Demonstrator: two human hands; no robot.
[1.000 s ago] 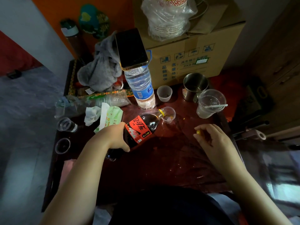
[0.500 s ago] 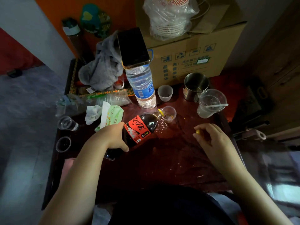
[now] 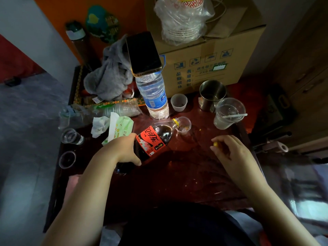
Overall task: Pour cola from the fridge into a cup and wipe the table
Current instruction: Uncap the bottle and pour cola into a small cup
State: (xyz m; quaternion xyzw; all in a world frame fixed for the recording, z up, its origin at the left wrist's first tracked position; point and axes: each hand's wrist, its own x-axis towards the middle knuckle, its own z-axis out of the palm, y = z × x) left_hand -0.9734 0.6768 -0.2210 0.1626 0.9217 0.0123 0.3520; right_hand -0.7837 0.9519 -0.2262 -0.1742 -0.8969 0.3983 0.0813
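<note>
Pour calls for a slow, shallow tilt, since the small clear cup (image 3: 184, 126) looks light and could tip or flood. Cola bottle (image 3: 156, 139) lies slanted in the left hand (image 3: 124, 150), fingers wrapped round its lower body, mouth at the cup's rim just beyond on the tabletop (image 3: 177, 174). Right hand (image 3: 229, 150) hovers nearby, pinching a small yellow cap (image 3: 215, 144).
</note>
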